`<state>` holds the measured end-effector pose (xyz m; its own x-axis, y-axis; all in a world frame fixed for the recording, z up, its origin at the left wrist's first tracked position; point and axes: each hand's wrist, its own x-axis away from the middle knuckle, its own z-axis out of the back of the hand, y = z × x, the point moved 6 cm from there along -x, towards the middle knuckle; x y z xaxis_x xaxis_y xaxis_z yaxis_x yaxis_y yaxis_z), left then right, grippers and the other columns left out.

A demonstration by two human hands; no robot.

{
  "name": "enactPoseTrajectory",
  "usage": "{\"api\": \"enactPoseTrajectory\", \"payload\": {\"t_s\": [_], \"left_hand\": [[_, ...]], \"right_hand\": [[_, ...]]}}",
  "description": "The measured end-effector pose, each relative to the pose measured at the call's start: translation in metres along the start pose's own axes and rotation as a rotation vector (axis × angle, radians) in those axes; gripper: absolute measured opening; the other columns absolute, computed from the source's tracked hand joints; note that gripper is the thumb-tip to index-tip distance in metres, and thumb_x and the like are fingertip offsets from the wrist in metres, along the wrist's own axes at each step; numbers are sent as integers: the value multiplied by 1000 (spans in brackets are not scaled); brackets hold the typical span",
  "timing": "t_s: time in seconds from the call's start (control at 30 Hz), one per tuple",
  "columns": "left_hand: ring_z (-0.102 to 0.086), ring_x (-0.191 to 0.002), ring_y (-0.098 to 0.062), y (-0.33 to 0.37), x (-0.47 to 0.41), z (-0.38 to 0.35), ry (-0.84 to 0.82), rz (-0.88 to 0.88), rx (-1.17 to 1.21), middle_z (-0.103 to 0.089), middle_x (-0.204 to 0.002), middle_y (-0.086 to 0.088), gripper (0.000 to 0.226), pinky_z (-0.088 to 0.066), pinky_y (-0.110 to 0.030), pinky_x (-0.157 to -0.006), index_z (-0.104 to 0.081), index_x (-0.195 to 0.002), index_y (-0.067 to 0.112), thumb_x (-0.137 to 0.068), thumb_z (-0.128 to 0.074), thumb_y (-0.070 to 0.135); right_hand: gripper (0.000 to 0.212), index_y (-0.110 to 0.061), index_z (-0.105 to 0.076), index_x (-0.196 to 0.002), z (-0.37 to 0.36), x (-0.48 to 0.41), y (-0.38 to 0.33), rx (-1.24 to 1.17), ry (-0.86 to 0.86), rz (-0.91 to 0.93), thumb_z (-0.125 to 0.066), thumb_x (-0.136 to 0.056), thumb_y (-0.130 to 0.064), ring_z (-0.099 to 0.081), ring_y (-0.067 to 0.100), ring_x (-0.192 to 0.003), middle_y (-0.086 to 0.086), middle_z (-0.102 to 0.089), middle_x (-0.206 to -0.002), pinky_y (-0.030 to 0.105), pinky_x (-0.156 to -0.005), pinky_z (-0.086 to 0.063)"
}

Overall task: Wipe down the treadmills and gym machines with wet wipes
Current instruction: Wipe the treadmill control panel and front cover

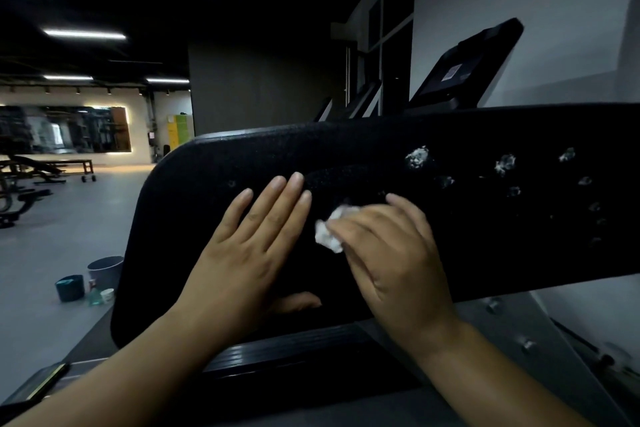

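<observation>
My left hand [256, 243] lies flat on the black panel [194, 218]; my right hand [391, 253] pinches the wipe [329, 232]. Risk: bunched so small, it may smear the white spots [417, 157], upper right.

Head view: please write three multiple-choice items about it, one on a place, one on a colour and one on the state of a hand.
1. Where does the grey bucket stand, relative to the black panel?
A. on top of it
B. on the floor to its left
C. behind it

2. What colour is the wipe?
A. white
B. blue
C. yellow

3. How is the left hand?
A. curled round the wipe
B. flat on the panel, fingers straight
C. lifted off the panel

1 B: it stands on the floor beside a teal bucket.
2 A: the crumpled wipe held by the right hand shows white.
3 B: its straight fingers lie on the panel.
</observation>
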<state>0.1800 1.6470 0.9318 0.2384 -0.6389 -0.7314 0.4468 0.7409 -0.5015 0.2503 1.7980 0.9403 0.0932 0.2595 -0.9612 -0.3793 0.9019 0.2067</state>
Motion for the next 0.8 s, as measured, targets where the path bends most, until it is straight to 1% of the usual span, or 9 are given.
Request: {"api": "enactPoseTrajectory", "payload": {"t_s": [0.1,0.2,0.27,0.4,0.43,0.5,0.6,0.67,0.8], "left_hand": [[-9,-157,-28,0,0,0,-5,1,1,-9,-170,-13,111,-10,-48,-126,-20,-160,5,-82,-44,79],[-9,-157,-28,0,-1,0,-5,-1,1,-9,-170,-12,111,-11,-48,-126,-18,-161,6,-82,-44,80],[-9,-157,-27,0,0,-1,-7,0,-6,-8,-171,-12,112,-10,-48,-126,-16,-161,6,-82,-43,80],[-9,-157,-27,-1,1,-2,-4,-4,-10,-7,-171,-12,111,-9,-47,-126,-17,-161,6,-83,-43,80],[-9,-157,-27,0,1,-1,-1,-4,-8,-7,-171,-12,111,-9,-47,-126,-18,-161,6,-83,-43,80],[-9,-157,-27,0,1,-1,7,-6,-6,-8,-170,-12,110,-10,-47,-126,-19,-161,6,-83,-43,80],[-9,-157,-28,0,1,-2,17,-11,-9,-8,-170,-14,109,-10,-47,-126,-19,-161,5,-84,-43,79],[-9,-157,-28,0,2,-3,18,-9,-11,-8,-170,-14,109,-9,-47,-127,-19,-161,5,-84,-42,79],[-11,-157,-28,1,1,0,41,-6,6,-11,-170,-14,105,-10,-47,-126,-22,-160,4,-85,-44,75]], "right_hand": [[25,-19,-56,-120,0,-11,-6,-53,-6,11,-59,-96,-15,-63,12,-88,-6,-71,-94,36,-92,-48],[6,-15,-65,-99,-1,-33,7,4,48,-24,-62,-93,-14,-59,19,-83,-2,-67,-90,40,-76,-48],[7,-12,-71,-90,-2,-43,16,69,90,-85,-66,-94,-15,-56,22,-82,2,-63,-90,41,-71,-48],[13,-10,-74,-102,-9,-32,12,89,76,-127,-64,-99,-16,-56,20,-76,5,-59,-91,38,-55,-53],[18,-10,-74,-111,-12,-24,8,99,57,-125,-61,-99,-13,-58,21,-82,6,-61,-98,37,-59,-56],[34,-7,-65,-131,-19,-2,1,121,-13,-137,-53,-99,-11,-60,23,-105,9,-62,-124,38,-81,-58],[59,-7,-38,-154,-29,32,-7,212,-184,-129,-48,-100,-29,-34,26,-148,9,-34,-162,46,-118,-32],[68,-9,-26,-158,-30,33,-2,269,-223,-131,-41,-101,-42,-18,24,-155,8,-21,-168,51,-122,-19],[70,-16,-23,-159,-39,12,-6,242,-229,-215,-38,-100,-50,-12,25,-156,8,-17,-168,50,-124,-9]]}}
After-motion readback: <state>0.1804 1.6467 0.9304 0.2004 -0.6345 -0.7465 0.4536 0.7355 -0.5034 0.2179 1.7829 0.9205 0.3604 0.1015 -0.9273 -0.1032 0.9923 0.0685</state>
